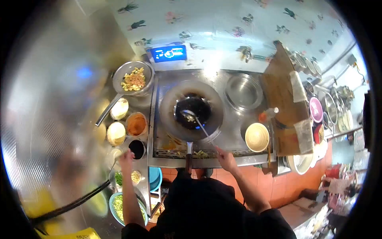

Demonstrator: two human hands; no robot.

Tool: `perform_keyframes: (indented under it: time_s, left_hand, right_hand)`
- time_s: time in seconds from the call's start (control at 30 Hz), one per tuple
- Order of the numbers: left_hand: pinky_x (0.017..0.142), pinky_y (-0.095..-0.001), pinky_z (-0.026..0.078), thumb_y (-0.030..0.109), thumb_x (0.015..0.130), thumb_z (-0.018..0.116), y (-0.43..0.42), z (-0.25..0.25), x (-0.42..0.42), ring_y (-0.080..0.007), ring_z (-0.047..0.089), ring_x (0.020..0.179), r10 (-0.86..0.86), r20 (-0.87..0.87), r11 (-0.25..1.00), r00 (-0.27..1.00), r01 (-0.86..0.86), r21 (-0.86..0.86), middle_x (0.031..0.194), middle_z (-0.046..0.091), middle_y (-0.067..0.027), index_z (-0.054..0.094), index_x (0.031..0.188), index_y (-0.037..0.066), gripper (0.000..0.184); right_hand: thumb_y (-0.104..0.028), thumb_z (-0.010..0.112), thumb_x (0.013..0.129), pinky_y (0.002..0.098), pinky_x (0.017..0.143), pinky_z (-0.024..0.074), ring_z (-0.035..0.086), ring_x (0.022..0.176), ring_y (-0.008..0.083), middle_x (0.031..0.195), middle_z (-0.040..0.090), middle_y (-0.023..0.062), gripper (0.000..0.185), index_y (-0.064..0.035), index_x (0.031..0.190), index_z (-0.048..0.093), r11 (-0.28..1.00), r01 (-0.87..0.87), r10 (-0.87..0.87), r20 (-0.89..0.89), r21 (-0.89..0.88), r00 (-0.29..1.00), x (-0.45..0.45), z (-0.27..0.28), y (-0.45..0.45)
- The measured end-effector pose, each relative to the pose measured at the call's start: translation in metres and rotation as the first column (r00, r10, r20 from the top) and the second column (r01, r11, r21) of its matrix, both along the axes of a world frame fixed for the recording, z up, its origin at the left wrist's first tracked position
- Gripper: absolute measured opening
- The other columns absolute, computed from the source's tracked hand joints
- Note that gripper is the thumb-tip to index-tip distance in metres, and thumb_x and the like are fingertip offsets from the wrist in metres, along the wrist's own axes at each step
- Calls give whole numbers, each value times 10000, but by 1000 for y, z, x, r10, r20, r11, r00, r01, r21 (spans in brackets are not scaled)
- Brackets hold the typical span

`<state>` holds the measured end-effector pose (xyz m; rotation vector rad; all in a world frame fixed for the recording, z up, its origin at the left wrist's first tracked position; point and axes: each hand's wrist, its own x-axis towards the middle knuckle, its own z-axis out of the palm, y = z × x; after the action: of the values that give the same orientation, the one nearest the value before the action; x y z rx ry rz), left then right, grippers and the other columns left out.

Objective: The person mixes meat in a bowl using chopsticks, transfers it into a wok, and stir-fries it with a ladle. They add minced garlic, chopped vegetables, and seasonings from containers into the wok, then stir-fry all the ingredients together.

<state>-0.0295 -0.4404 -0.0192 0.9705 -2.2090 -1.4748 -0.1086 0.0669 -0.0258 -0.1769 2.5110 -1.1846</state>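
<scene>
My right hand [227, 160] is closed around the handle end of a long metal ladle [203, 130]. The ladle's bowl, with some pale bits in it, rests over the dark middle of the wok [169, 106]. Dark liquid or a dark oily surface shows in the wok, and its handle [189, 155] points toward me. Over the seasoning containers on the left, my left hand [126, 157] is closed, beside a bowl of dark sauce [137, 149]. A thin light line runs down from its fingers; what it holds is too small to name.
A strainer [116, 88] with yellow and reddish food sits back left. Nearby are a tub of red-orange seasoning [136, 124] and a basket of chopped greens [113, 207]. Right of the wok are a metal pot [243, 92], a beige bowl [257, 137], a bottle [268, 114] and a cardboard screen [284, 103].
</scene>
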Motion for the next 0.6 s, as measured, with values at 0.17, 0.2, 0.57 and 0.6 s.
perform_keyframes:
  time_s: [0.17, 0.2, 0.57, 0.6]
  left_hand:
    - [645, -257, 454, 182, 971, 604, -15, 37, -58, -101, 558, 654, -201, -106, 977, 974, 207, 44, 705, 611, -33, 623, 790, -12, 266]
    - [647, -254, 452, 164, 976, 594, -16, 33, -60, -99, 558, 658, -272, -105, 961, 956, 277, 28, 714, 610, -33, 616, 794, -16, 257]
    - [650, -247, 421, 190, 969, 611, -28, 71, -86, -80, 508, 674, -373, -81, 926, 924, 365, -96, 731, 600, -12, 608, 800, -8, 260]
    - [661, -253, 433, 189, 972, 605, -32, 73, -87, -86, 525, 688, -367, -81, 928, 927, 359, -97, 752, 616, -29, 613, 835, -12, 244]
  right_hand:
    - [-136, 539, 893, 482, 728, 507, 664, 807, 419, 871, 645, 288, 459, -161, 1350, 572, 991, 57, -36, -170, 124, 985, 2, -29, -22]
    - [-135, 537, 895, 484, 737, 508, 663, 820, 424, 878, 646, 293, 460, -168, 1352, 571, 987, 118, -101, -149, 109, 984, -2, -25, -28]
    - [-170, 581, 912, 420, 733, 522, 704, 766, 299, 851, 680, 257, 433, -156, 1345, 588, 965, 258, -261, -135, -42, 956, 24, -18, -68]
    - [-173, 578, 916, 417, 734, 523, 705, 766, 291, 857, 684, 252, 427, -152, 1343, 590, 968, 238, -249, -222, -77, 943, 31, -21, -68]
